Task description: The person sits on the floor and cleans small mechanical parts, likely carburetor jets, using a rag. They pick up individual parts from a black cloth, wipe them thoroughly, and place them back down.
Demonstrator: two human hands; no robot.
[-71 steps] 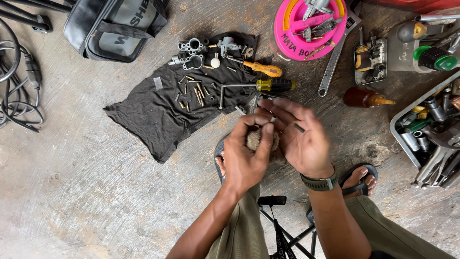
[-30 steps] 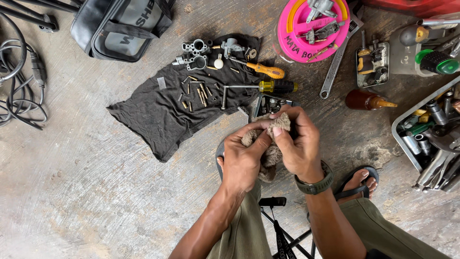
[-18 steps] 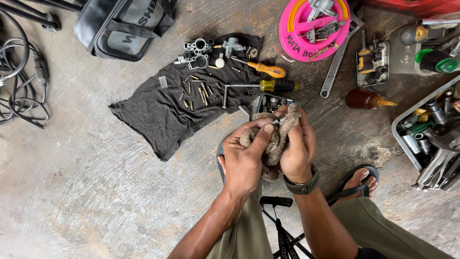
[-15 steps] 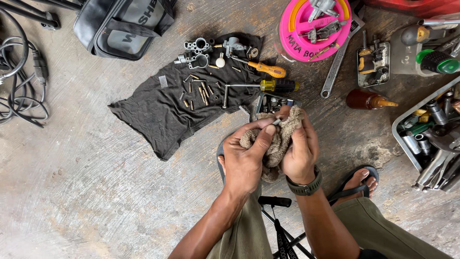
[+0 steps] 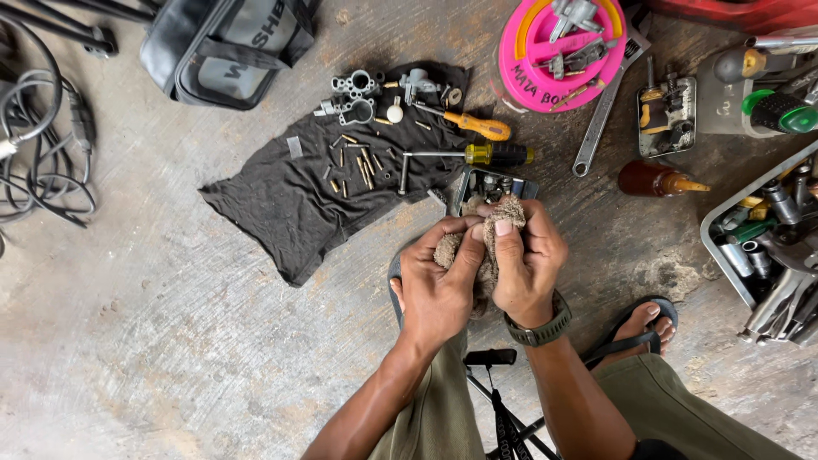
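left hand (image 5: 436, 285): fingers clamped around brown rag (image 5: 487, 247) | right hand (image 5: 528, 264): fingers pinching rag's top, possibly a small part inside | rag: between both hands, above floor, near black cloth (image 5: 290, 192)

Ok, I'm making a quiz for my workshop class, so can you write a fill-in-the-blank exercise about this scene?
1. Both hands, left hand and right hand, grip a tan ____.
2. The small brass parts lie on a dark ____ spread on the floor.
3. The round tray of tools is ____ in colour.
4. On the right wrist sits a green ____.

Missing words: rag; cloth; pink; watch
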